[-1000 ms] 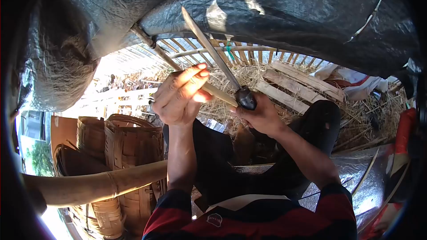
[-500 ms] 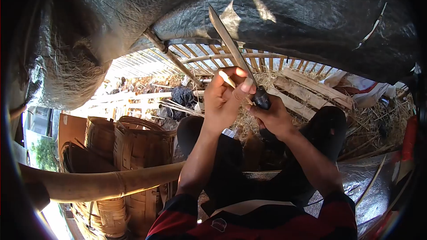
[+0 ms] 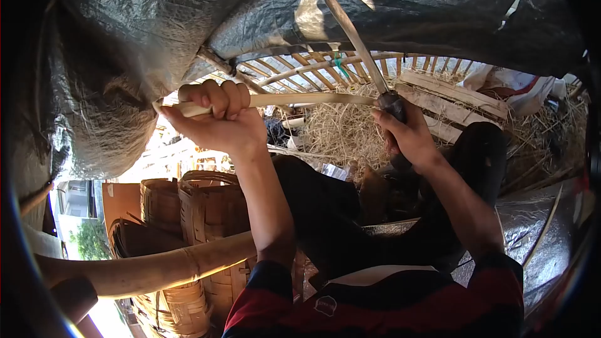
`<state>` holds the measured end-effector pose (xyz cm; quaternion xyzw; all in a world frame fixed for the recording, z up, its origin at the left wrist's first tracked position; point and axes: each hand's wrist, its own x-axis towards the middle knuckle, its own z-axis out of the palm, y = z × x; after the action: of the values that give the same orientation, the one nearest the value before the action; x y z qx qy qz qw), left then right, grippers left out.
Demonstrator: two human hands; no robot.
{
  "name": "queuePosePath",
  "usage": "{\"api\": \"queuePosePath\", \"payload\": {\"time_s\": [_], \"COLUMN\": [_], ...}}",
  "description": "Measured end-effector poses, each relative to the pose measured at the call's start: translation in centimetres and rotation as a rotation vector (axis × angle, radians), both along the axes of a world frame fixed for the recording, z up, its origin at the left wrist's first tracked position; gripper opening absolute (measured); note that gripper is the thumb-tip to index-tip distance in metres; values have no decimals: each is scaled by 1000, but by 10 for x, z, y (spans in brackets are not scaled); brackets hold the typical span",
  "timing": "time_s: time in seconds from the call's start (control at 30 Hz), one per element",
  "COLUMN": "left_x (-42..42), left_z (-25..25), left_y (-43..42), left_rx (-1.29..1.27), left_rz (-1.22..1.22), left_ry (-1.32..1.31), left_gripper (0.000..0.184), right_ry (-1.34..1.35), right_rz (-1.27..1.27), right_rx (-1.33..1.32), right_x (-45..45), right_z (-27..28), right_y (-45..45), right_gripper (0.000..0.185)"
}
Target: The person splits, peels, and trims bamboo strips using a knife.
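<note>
My left hand [image 3: 216, 116] is closed around one end of a pale bamboo strip [image 3: 300, 98], out to the left. The strip runs across to the right, slightly bowed, and its other end meets the knife near the handle. My right hand [image 3: 407, 134] grips the dark handle [image 3: 393, 105] of a long knife [image 3: 357, 37], whose blade points up and slightly left. The right thumb lies close to the strip's end; whether it presses the strip against the blade I cannot tell.
Woven bamboo baskets [image 3: 213, 225] stand at the lower left behind a thick bamboo pole [image 3: 156, 269]. Dark plastic sheeting [image 3: 432, 12] hangs overhead. Straw [image 3: 341, 134] covers the ground ahead, with wooden planks [image 3: 454, 103] to the right and a slatted bamboo fence [image 3: 313, 72] beyond.
My left hand has moved away to the left, and a long stretch of the strip now shows between the hands. The knife has shifted a little right and stays in my right hand.
</note>
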<state>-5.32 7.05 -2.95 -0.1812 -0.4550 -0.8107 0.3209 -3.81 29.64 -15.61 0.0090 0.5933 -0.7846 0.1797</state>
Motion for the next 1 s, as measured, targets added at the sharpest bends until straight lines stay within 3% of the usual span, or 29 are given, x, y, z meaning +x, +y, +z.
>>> {"api": "queuePosePath", "payload": {"time_s": [0.03, 0.17, 0.33, 0.43, 0.5, 0.57, 0.63, 0.7, 0.77, 0.83, 0.9, 1.0], "left_x": [1, -5, -15, -17, -14, -11, -9, -8, -8, -13, -17, -21], "left_z": [1, -29, -61, -64, -61, -58, -57, -60, -68, -78, -89, -103], "left_y": [1, 16, 34, 38, 36, 30, 21, 20, 25, 37, 55, 57], "left_rx": [-82, -1, 48, -31, -50, 15, -6, -19, -89, -92, 19, 21], "left_rz": [-105, -178, -7, -61, -117, -71, -235, -238, -195, -207, 8, 1], "left_ry": [53, -11, -228, -203, -118, -127, 40, 45, 27, 23, -56, -91], "left_gripper": [54, 60, 54, 52, 49, 47, 46, 46, 43, 44, 45, 44], "right_ry": [-9, -53, -30, 203, 125, 158, 187, 215, 446, 416, 375, 339], "right_rz": [-17, -98, 26, 51, 70, 184, 141, 96, -16, 46, 98, 120], "right_rx": [-4, -70, 73, 222, 119, 236, 223, 213, 184, 188, 196, 179], "right_x": [-1, 0, 6, 11, 15, 13, 16, 19, 23, 27, 33, 39], "right_z": [2, 7, -3, -19, -18, -12, -11, -18, -37, -37, -40, -48], "right_y": [3, 13, 15, 4, 1, 4, 4, 0, -7, -12, -18, -26], "right_gripper": [31, 33, 30, 31, 32, 31, 30, 29, 31, 31, 32, 32]}}
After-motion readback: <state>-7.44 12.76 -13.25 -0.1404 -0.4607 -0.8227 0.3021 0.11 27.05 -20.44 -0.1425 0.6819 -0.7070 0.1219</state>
